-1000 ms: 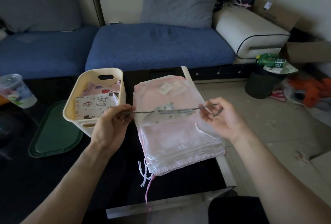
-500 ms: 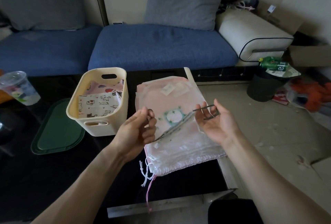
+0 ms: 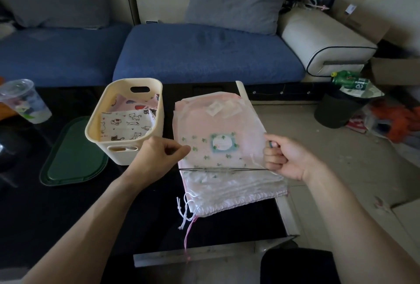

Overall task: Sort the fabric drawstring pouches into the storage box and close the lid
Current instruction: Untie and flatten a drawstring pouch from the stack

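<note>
green lid (image 3: pixel 73 154) lies far left, the cream storage box (image 3: pixel 127 122) beside it, already part filled. your left hand (image 3: pixel 159 156) pinches one edge of the sheer clover-print pouch (image 3: pixel 218 149), your right hand (image 3: pixel 284 158) grips the other, stretched just above the pouch pile (image 3: pixel 234 188). fold it flat and narrow, i'd judge, before carrying it left into the box.

Counting one cream storage box (image 3: pixel 127 147), one green lid (image 3: pixel 72 158), one clear plastic cup (image 3: pixel 25 101), one green-printed sheer pouch (image 3: pixel 218 147); stacked pink pouches (image 3: pixel 236 190) overlapping, number untellable.
</note>
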The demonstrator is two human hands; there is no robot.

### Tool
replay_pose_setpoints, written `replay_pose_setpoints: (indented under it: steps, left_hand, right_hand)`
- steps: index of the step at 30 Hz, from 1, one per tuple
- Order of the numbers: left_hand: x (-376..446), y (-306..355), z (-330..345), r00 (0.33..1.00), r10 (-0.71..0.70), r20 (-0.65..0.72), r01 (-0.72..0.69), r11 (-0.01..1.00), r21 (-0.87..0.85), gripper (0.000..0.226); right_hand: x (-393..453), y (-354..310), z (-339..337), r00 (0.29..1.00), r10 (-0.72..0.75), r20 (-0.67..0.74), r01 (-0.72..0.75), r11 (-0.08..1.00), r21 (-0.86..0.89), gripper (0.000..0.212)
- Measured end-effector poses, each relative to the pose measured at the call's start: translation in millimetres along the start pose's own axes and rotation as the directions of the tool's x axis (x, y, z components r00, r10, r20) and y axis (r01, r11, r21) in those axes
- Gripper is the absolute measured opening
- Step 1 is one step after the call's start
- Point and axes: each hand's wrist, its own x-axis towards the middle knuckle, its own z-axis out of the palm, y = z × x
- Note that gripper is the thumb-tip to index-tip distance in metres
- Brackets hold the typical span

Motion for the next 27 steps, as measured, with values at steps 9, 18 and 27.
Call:
replay_pose_setpoints:
  steps: [9,18,27]
  left_hand:
    - [0.8,-3.1,-0.2,0.913,-0.222,0.341,0.094,0.931,0.354,0.039]
    - [-5.3,0.0,14.4,0.979,-0.153,0.133,0.102,0.939,0.328,0.066]
    - [2.9,-0.6,-4.4,0.977,-0.213,0.019,0.203,0.954,0.222,0.047]
  right_hand:
    - [-1.2,3.2,-2.7,0.999,-0.023,-0.036,0.002,0.868,-0.497,0.043]
    - [5.0,20.3,6.9,0.987,-0.041,0.153,0.152,0.512,-0.845,0.038]
    - [-2.5,-1.9,0.1,0.941,-0.314,0.129,0.33,0.754,-0.569,0.044]
